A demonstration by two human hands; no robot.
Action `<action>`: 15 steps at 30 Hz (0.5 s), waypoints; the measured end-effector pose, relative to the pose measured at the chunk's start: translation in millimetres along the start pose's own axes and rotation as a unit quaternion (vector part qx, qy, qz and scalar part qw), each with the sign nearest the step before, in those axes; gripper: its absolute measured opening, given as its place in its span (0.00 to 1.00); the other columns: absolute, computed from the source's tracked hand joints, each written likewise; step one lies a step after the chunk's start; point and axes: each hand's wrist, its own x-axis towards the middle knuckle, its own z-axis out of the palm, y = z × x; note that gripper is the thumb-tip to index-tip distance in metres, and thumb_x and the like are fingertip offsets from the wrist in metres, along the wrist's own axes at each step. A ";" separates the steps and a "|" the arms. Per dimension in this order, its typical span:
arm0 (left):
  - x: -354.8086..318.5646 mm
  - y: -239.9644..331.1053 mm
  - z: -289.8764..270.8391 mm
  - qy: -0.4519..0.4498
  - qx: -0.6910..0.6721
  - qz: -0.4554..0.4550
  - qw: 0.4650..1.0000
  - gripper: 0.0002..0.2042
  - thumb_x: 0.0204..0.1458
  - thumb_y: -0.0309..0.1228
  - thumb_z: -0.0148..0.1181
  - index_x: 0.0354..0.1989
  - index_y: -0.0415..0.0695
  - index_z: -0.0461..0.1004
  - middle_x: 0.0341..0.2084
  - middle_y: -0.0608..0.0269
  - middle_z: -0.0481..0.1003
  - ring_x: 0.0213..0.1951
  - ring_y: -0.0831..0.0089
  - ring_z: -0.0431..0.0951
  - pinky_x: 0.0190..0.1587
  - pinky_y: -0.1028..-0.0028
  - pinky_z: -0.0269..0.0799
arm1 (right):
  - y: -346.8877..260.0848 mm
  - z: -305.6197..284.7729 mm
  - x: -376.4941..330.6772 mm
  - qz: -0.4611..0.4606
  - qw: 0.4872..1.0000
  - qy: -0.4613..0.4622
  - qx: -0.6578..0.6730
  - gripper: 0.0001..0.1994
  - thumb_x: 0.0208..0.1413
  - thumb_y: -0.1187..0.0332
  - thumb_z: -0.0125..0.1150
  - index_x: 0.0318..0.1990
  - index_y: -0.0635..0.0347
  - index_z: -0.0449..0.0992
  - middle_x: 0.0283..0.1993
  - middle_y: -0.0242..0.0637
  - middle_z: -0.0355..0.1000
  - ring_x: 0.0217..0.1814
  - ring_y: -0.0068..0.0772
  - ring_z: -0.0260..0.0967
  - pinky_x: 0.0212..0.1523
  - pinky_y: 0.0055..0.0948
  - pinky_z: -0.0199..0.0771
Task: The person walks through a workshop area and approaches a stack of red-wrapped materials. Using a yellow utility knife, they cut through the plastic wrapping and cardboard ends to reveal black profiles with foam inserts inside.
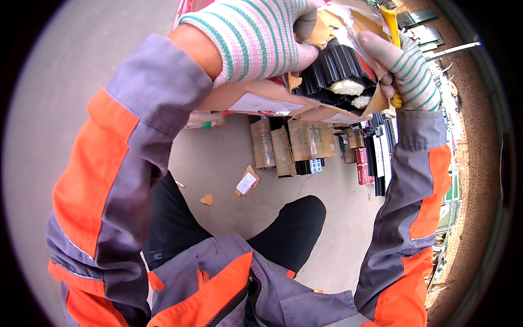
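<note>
At the top of the head view is a long cardboard carton (239, 97), its end torn and gaping. Black ribbed strips (332, 68) show inside, with pale foam-like lumps (347, 87) at their ends. My left hand (253, 41), in a striped knit glove, lies over the carton with its fingers curled at a torn cardboard flap (322, 28). On the other side, my right hand (408, 71), gloved alike, is closed round a yellow-handled tool (390, 24); its working end is hidden. The right thumb presses near the torn edge.
Several cardboard-wrapped bundles (311, 139) lie under the carton, beside black and white long strips (379, 158) and a red box (364, 166). Cardboard scraps (206, 199) and a labelled piece (248, 183) litter the floor. Metal parts (422, 35) crowd the right side.
</note>
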 end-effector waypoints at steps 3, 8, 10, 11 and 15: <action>1.4 -7.5 2.8 0.024 0.035 -0.007 0.999 0.06 0.49 0.28 0.66 0.30 0.40 0.75 0.26 0.49 0.78 0.31 0.55 0.81 0.36 0.63 0.77 | -7.7 7.5 -1.6 0.000 0.999 -0.004 0.039 0.17 0.55 0.54 0.71 0.24 0.54 0.74 0.12 0.23 0.61 0.08 0.14 0.53 0.10 0.17 0.49; -0.7 -18.7 9.5 0.086 0.043 0.052 0.994 0.04 0.48 0.27 0.65 0.29 0.41 0.77 0.25 0.49 0.78 0.30 0.54 0.81 0.35 0.62 0.77 | -10.9 15.7 -5.2 -0.022 0.999 0.002 0.049 0.17 0.55 0.53 0.70 0.25 0.54 0.74 0.12 0.22 0.61 0.08 0.14 0.52 0.10 0.17 0.50; -0.2 -12.6 7.9 0.065 0.026 -0.007 0.998 0.04 0.48 0.27 0.65 0.29 0.40 0.77 0.24 0.48 0.78 0.30 0.54 0.81 0.35 0.62 0.77 | -10.2 12.1 -4.1 -0.010 0.998 -0.016 0.060 0.15 0.56 0.57 0.70 0.26 0.54 0.75 0.13 0.23 0.61 0.09 0.14 0.52 0.10 0.17 0.49; -0.3 -5.0 4.8 0.057 0.026 -0.020 0.998 0.04 0.48 0.26 0.64 0.29 0.40 0.77 0.24 0.48 0.78 0.29 0.54 0.81 0.34 0.63 0.77 | -9.8 8.5 -4.5 -0.003 0.998 -0.023 0.065 0.13 0.57 0.59 0.70 0.27 0.54 0.75 0.14 0.23 0.60 0.09 0.13 0.52 0.10 0.17 0.49; -1.5 -1.4 -0.2 0.048 0.029 -0.027 0.998 0.03 0.48 0.25 0.63 0.28 0.39 0.77 0.23 0.48 0.77 0.28 0.55 0.80 0.33 0.63 0.76 | -7.3 6.1 -1.7 0.009 0.998 -0.024 0.058 0.14 0.56 0.59 0.71 0.26 0.54 0.75 0.13 0.23 0.60 0.09 0.14 0.52 0.10 0.17 0.49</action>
